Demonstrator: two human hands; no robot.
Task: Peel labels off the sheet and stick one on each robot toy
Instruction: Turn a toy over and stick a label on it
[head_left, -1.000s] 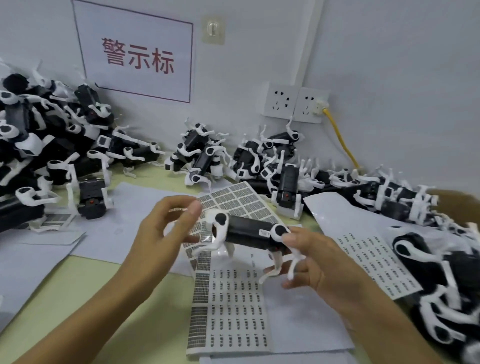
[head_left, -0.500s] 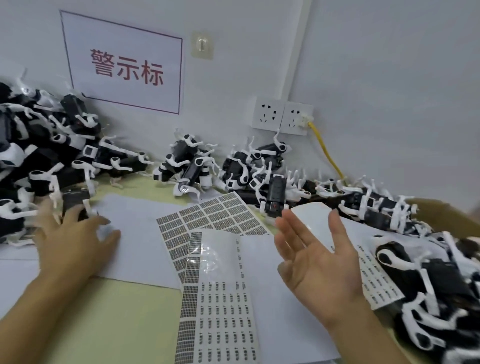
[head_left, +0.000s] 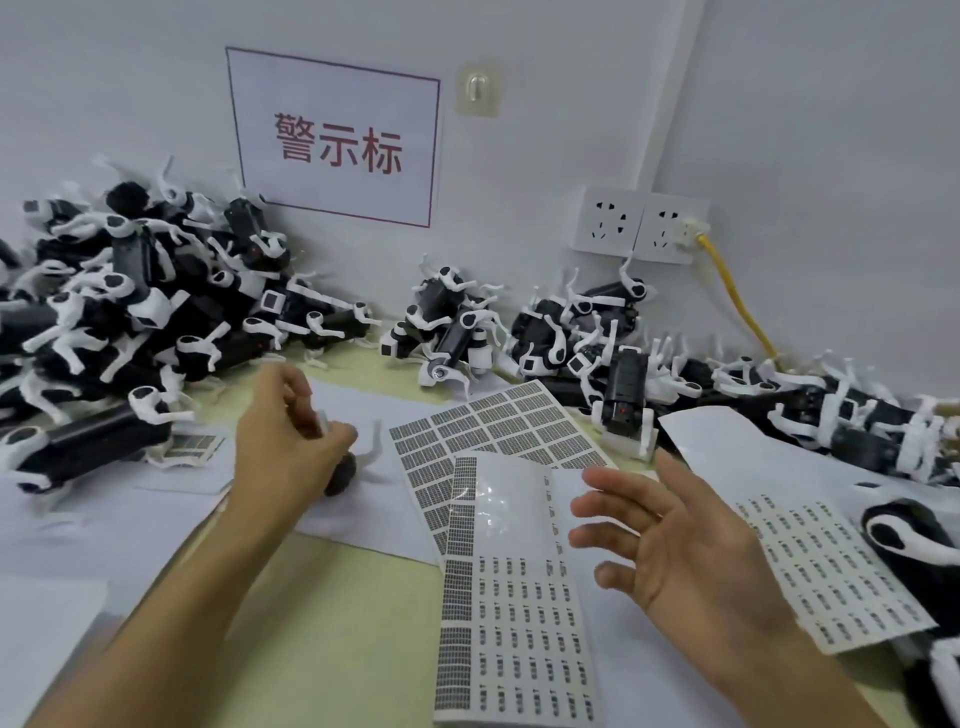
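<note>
A long label sheet (head_left: 514, 623), partly peeled at its top, lies in front of me on white paper. My left hand (head_left: 291, 441) is left of it, fingers curled round a black and white robot toy (head_left: 345, 470) that is mostly hidden under the hand; the picture is blurred there. My right hand (head_left: 691, 551) hovers open over the sheet's right edge, fingers spread, holding nothing. A second label sheet (head_left: 498, 431) lies behind the first. A third label sheet (head_left: 831, 566) lies to the right.
A big heap of robot toys (head_left: 130, 312) fills the left side against the wall. Smaller groups of toys (head_left: 447, 322) stand at the back, and more toys (head_left: 831, 410) line the right. Wall sockets (head_left: 639, 223) with a yellow cable (head_left: 737, 301) are behind. One toy (head_left: 914, 530) lies at the right edge.
One second ago both hands held one toy above the sheets. Then the left hand reached flat toward the left heap; now it is nearer the middle, curled round a toy. The right hand stays open.
</note>
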